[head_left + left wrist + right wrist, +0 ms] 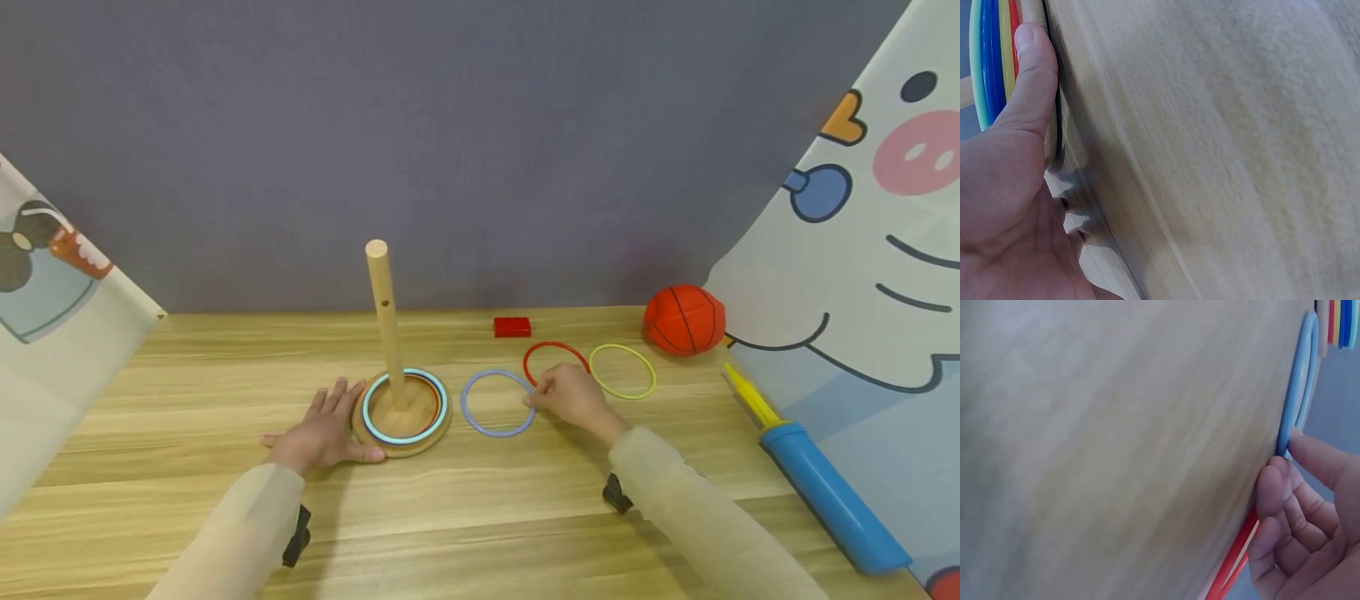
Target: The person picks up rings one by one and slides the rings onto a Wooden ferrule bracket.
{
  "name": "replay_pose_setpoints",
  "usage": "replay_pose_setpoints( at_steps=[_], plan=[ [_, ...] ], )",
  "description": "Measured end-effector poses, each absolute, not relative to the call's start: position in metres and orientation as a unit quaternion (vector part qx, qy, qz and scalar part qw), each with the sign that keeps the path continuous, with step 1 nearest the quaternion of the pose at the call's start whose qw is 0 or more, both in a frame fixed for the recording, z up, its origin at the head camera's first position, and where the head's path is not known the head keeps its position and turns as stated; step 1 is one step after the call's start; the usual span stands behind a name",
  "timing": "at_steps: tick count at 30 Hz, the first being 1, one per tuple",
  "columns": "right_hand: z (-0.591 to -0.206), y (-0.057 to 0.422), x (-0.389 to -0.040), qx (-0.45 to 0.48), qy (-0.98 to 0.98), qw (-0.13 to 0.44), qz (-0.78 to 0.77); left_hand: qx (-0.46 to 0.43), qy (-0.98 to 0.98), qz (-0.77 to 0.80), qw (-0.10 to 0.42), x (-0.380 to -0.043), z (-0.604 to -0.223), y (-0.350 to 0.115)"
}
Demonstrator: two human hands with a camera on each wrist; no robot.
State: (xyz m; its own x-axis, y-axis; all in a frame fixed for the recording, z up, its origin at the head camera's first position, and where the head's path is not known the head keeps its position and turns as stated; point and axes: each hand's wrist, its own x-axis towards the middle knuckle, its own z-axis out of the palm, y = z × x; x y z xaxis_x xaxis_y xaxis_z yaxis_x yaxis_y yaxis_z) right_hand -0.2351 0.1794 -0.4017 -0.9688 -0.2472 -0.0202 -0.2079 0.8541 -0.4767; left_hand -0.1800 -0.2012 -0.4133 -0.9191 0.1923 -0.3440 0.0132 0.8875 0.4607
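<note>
A wooden ring-toss stand with an upright peg point(387, 325) and round base point(405, 451) is on the table left of centre. Light teal, blue, yellow and red rings point(991, 69) are stacked on that base around the peg. My left hand point(318, 435) rests at the base's left side, fingers spread and thumb along its edge. To the right, my right hand point(576, 402) pinches the right edge of a light blue ring point(464, 404) between thumb and fingertips. This ring lies close to the tabletop. Under the same hand, a red ring point(551, 343) is partly hidden.
A yellow ring point(633, 397) lies right of the red one. Farther back are a small red block point(512, 327) and a red ball point(684, 321). A blue hand pump point(832, 496) with a yellow nozzle lies along the right edge. A grey wall point(480, 167) rises behind the table.
</note>
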Motion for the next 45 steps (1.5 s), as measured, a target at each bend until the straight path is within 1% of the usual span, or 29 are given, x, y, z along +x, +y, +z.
replay_pose_setpoints(
  at_steps=[8, 17, 21, 24, 29, 32, 37, 45],
  plan=[
    [-0.401, 0.178, -0.235, -0.115, 0.957, 0.059, -0.260, 0.054, 0.953, 0.227, 0.193, -0.183, -0.417, -0.201],
    [-0.403, 0.178, -0.237, -0.134, 0.954, 0.051, -0.265, 0.069, 0.955, 0.230, 0.176, -0.184, -0.420, -0.202],
    [-0.404, 0.177, -0.238, -0.148, 0.950, 0.048, -0.271, 0.069, 0.954, 0.227, 0.183, -0.182, -0.415, -0.201],
    [-0.404, 0.177, -0.237, -0.161, 0.936, 0.055, -0.309, 0.065, 0.954, 0.222, 0.192, -0.179, -0.406, -0.197],
    [-0.405, 0.179, -0.238, -0.176, 0.892, 0.084, -0.407, 0.054, 0.955, 0.211, 0.203, -0.176, -0.397, -0.192],
    [-0.407, 0.180, -0.238, -0.178, 0.881, 0.085, -0.430, 0.055, 0.954, 0.214, 0.202, -0.175, -0.394, -0.191],
    [-0.411, 0.184, -0.240, -0.174, 0.870, 0.079, -0.454, 0.058, 0.953, 0.219, 0.199, -0.177, -0.401, -0.194],
    [-0.408, 0.188, -0.242, -0.147, 0.833, 0.111, -0.521, 0.077, 0.956, 0.221, 0.179, -0.182, -0.417, -0.203]
  ],
)
